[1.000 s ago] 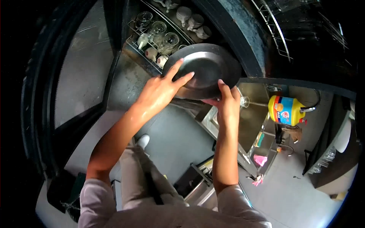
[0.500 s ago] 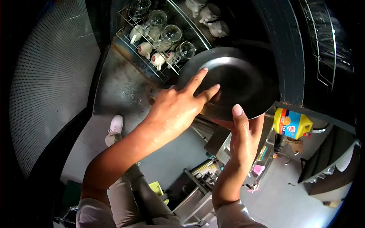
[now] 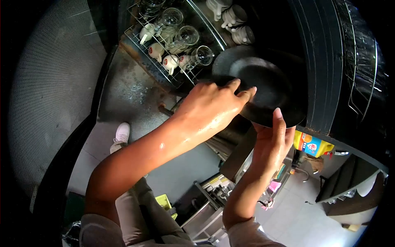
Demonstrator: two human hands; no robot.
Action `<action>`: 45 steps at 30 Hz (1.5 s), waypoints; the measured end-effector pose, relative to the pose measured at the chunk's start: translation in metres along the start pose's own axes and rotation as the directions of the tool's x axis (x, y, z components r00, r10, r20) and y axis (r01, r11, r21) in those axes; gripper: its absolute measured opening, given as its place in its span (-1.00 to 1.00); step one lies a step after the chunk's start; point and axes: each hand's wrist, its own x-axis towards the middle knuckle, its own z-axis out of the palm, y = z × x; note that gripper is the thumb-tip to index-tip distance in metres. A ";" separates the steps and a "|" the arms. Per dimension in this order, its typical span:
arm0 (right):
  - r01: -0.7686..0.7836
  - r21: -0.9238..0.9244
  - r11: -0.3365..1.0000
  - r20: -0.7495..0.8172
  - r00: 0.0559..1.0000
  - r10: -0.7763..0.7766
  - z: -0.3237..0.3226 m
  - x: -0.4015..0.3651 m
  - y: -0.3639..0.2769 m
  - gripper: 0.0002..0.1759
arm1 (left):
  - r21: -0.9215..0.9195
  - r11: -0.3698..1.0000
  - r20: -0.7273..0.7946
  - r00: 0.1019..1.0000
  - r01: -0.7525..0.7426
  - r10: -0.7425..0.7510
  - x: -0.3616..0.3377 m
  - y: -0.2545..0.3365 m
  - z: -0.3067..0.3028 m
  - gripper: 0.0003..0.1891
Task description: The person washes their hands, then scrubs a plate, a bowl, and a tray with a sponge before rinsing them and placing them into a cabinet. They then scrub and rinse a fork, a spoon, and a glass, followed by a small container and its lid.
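A round black pan or plate (image 3: 263,88) is tilted at the upper right of centre, its far side in shadow. My right hand (image 3: 273,144) grips its near rim, thumb on the upper face and fingers underneath. My left hand (image 3: 216,105) reaches across from the left, its fingertips at the dish's left inner side, with two fingers extended and apart. Wet drops shine on my left hand and wrist.
Glass and white cups (image 3: 170,62) sit on a wire rack (image 3: 138,39) at upper left, with more white cups (image 3: 242,35) beyond. A dark cabinet frame (image 3: 321,82) borders the right. Below it is a yellow bottle (image 3: 313,145). A metal sheet (image 3: 131,88) lies left.
The dish and both my hands have shifted right, and the dish sits deeper in the shadow. My left fingers are more bent than before.
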 end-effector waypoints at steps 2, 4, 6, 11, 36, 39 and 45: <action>0.045 0.016 0.999 -0.003 0.999 -0.045 0.003 0.004 0.001 -0.58 | 0.008 1.000 -0.008 1.000 -0.006 0.006 0.007 -0.002 0.004 -0.53; 0.085 -0.019 0.996 -0.008 0.996 -0.085 0.004 0.010 0.003 -0.58 | -0.014 1.000 0.007 1.000 -0.006 0.006 0.015 -0.002 0.006 -0.56; 0.121 -0.108 0.987 -0.012 0.992 -0.123 0.002 0.015 0.005 -0.57 | -0.068 0.998 0.045 0.999 -0.002 0.005 0.025 -0.001 0.008 -0.57; 0.149 -0.137 0.979 -0.082 0.984 -0.161 -0.004 0.027 0.007 -0.61 | -0.089 0.994 0.007 0.998 -0.057 0.058 0.050 0.002 0.035 -0.53; 0.136 -0.277 0.951 0.044 0.991 -0.129 -0.036 0.003 -0.009 -0.30 | -0.017 0.997 -0.083 0.994 -0.070 0.068 0.154 -0.001 0.052 -0.70; 0.122 -0.362 0.924 0.050 0.993 -0.111 -0.033 0.005 -0.012 -0.31 | 0.016 0.998 -0.066 0.996 -0.066 0.067 0.162 -0.003 0.051 -0.66; 0.114 -0.339 0.934 -0.004 0.992 -0.123 -0.009 0.029 0.004 -0.50 | -0.101 0.993 -0.095 0.994 -0.068 0.059 0.172 0.000 0.062 -0.66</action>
